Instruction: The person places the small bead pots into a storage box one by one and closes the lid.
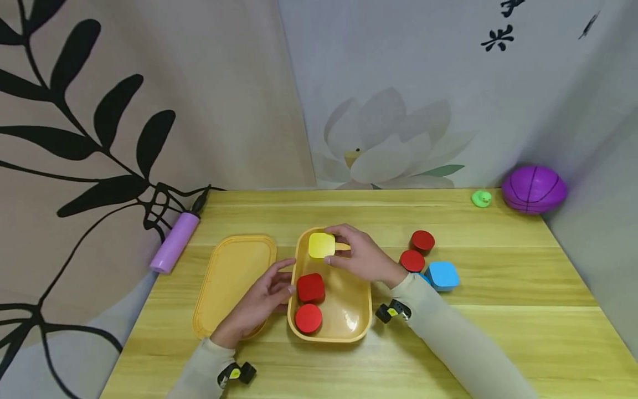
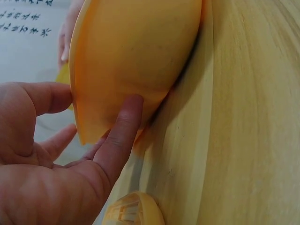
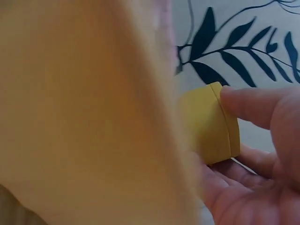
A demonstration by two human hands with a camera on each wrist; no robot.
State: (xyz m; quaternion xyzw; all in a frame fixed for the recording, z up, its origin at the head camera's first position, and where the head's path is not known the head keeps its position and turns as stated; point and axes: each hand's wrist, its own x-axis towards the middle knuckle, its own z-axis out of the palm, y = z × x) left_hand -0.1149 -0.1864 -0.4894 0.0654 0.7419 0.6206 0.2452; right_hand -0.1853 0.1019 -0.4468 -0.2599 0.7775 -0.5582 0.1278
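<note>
A yellow-orange plastic container (image 1: pixel 344 310) stands open on the wooden table. Inside it, along the left wall, lie a red rounded-square block (image 1: pixel 311 288) and a red round block (image 1: pixel 308 318). My left hand (image 1: pixel 266 296) holds the container's left side, with fingertips at the rim and one finger against the outer wall (image 2: pixel 140 61). Over the far left corner of the container, my right hand (image 1: pixel 360 254) pinches a yellow rounded-square block (image 1: pixel 321 245) between thumb and fingers. In the right wrist view the container's blurred wall partly covers this yellow block (image 3: pixel 211 124).
Left of the container lies its matching lid (image 1: pixel 239 266). Two red round blocks (image 1: pixel 422 241) and blue blocks (image 1: pixel 442 276) sit to the right, one blue block partly behind my right sleeve. A purple ball (image 1: pixel 534 189), a green duck (image 1: pixel 481 198) and a lavender cylinder (image 1: pixel 175 243) stand farther off.
</note>
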